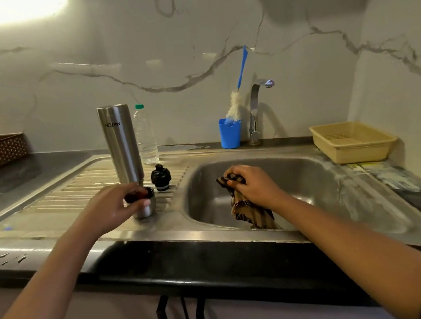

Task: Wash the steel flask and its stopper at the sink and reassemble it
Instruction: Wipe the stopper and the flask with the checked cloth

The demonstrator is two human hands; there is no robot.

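Steel flask standing on drainboard, seemingly mouth-down, likely draining. Black stopper sitting just beside it. Left hand gripping steel cap cup. Right hand clutching striped cloth over sink basin, probably for wiping.

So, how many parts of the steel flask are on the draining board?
3. The flask body stands at the back, the black stopper just right of it, and the steel cup in front, gripped by the left hand. The hand may hide another.
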